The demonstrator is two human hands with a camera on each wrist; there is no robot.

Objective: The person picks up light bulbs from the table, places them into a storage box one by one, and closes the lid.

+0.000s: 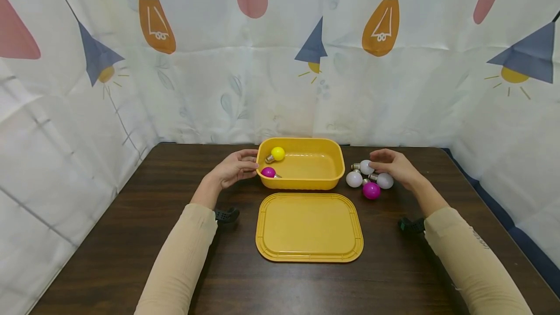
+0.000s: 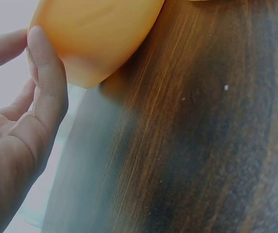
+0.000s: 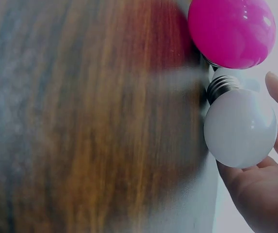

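Observation:
My left hand [image 1: 238, 166] is at the left end of a yellow plastic box [image 1: 306, 184], pinching its rim between thumb and fingers. In the left wrist view the thumb [image 2: 46, 68] lies against the box's outer wall. Inside the box are a yellow light bulb [image 1: 277, 153] and a magenta bulb [image 1: 268, 172]. My right hand [image 1: 395, 166] hovers over a group of bulbs, thumb and fingers spread, fingertips right at the rear white bulb [image 1: 366, 167]. Another white bulb [image 3: 240, 128] lies under the palm, beside a magenta bulb [image 3: 232, 31]. A further white bulb [image 1: 354, 179] lies left.
A flat yellow lid [image 1: 309, 227] lies on the dark wooden table [image 1: 302, 288] in front of the box. A white patterned curtain [image 1: 271, 86] hangs behind the table and along both sides. Each wrist wears a black strap.

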